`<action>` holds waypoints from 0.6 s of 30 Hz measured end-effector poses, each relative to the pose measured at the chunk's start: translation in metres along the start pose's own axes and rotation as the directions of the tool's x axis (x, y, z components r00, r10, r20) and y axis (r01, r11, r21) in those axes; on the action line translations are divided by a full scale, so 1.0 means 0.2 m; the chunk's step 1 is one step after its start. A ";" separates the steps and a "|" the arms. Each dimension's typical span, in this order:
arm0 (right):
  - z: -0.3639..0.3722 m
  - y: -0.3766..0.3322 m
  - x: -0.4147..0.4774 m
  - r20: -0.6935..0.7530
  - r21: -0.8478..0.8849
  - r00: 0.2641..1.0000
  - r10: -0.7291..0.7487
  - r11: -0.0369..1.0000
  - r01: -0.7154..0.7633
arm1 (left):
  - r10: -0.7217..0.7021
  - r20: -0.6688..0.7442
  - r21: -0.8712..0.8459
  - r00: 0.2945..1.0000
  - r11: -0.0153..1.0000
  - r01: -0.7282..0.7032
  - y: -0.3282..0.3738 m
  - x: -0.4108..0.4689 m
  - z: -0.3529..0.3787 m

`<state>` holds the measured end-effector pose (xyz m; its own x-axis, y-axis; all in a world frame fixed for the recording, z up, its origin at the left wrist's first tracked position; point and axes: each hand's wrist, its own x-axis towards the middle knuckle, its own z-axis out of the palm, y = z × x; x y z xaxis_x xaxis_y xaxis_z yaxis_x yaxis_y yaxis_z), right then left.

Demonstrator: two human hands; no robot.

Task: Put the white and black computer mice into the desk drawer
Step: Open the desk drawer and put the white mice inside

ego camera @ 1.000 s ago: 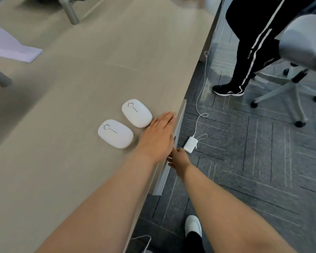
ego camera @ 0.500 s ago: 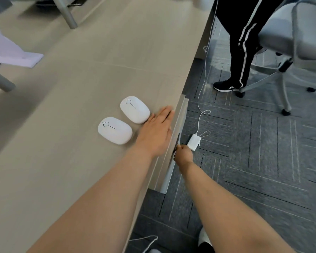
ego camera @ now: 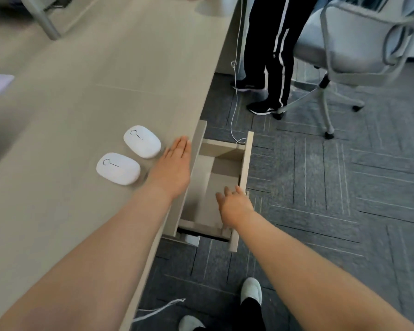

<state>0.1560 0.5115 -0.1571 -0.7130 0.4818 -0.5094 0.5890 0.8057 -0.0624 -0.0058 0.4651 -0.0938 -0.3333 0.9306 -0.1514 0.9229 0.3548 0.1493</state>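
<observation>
The 2 mice are white, each with a thin dark line and ring on top, on a pale beige desk. The drawer is the same beige, above dark grey carpet with pale stripes. The trousers are black with white side stripes.

A single head-worn wide-angle camera looks steeply forward and down from close above the long beige wood-grain table edge and grey patterned carpet floor.

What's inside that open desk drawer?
The drawer looks empty: only its bare floor shows. The right hand covers a near part, and the desk edge hides the rest.
</observation>
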 end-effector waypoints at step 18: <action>0.17 0.37 -0.17 0.266 0.024 0.767 0.584 0.791 -0.611 | -0.031 -0.094 0.126 0.995 0.991 0.043 0.12 0.14 0.04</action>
<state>0.2370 0.5431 -0.1726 -0.1016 0.7486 -0.6552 0.9110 0.3347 0.2411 0.0074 0.4991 -0.1022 -0.3781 0.9236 -0.0632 0.9248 0.3799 0.0182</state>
